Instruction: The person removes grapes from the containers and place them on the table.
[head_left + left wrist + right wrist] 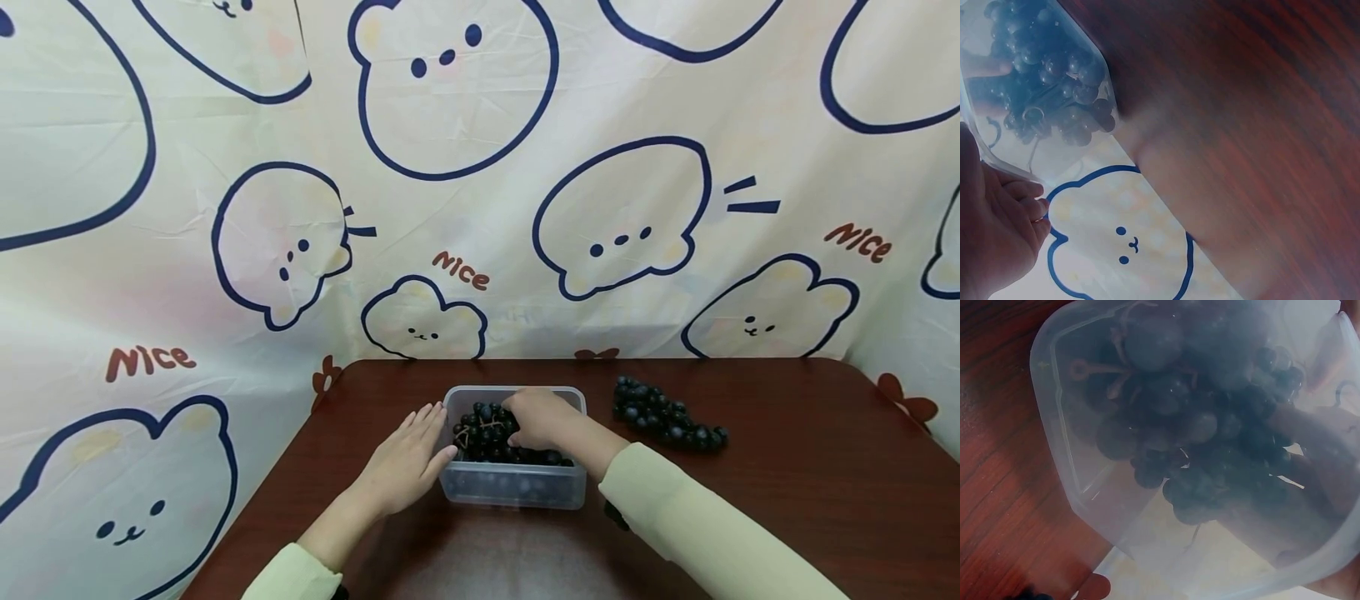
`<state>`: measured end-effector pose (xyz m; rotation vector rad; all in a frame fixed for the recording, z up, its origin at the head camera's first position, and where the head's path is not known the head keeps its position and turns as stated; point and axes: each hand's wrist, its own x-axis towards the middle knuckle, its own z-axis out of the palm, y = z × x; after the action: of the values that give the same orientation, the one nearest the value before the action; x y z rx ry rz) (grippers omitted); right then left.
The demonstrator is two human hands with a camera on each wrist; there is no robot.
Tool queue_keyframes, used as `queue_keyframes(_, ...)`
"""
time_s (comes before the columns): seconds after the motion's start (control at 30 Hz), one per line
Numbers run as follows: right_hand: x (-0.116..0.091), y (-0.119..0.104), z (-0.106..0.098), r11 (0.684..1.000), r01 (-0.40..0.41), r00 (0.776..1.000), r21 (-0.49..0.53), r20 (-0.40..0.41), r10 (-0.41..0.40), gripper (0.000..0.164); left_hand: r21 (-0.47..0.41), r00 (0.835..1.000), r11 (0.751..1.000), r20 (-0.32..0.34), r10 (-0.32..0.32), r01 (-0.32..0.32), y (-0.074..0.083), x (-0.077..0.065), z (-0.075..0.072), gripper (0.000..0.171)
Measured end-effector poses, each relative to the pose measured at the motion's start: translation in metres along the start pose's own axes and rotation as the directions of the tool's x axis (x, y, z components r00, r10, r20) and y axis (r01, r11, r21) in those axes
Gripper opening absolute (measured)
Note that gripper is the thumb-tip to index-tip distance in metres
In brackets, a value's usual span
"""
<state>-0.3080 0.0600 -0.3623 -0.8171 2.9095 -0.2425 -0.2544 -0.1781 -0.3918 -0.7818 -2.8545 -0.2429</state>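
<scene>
A clear plastic container (513, 492) on the table holds dark grapes (482, 432) with brown stems. My left hand (407, 460) lies along the container's left side, its fingers fairly straight and its thumb near the front left corner. Reaching over the right rim, my right hand (542, 421) grips the grapes inside with bent fingers and thumb; some fingertips are hidden among the fruit. Through the cloudy wall in the right wrist view, grapes (1194, 428) show close to that hand. In the left wrist view, the left fingers (1025, 203) sit by the container's rim.
Another bunch of dark grapes (667, 415) lies on the table to the right of the container. The brown wooden table (810, 483) runs back to a cloth (600, 333) printed with bear faces, which also hangs along the sides.
</scene>
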Motion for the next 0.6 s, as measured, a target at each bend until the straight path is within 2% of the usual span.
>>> queue_keyframes(0.33,-0.0017,0.0,0.0007,0.999,-0.007,1.0,0.04,-0.024,0.008,0.05,0.002,1.0,1.0,0.008,-0.003,0.003,0.0006,0.0004,-0.0003,0.064)
queue_keyframes(0.6,-0.0044,-0.0024,0.0053,1.0,0.013,0.994,0.028,-0.104,-0.01,0.045,0.001,1.0,1.0,0.008,-0.012,0.012,0.0002,0.001,0.001,0.063)
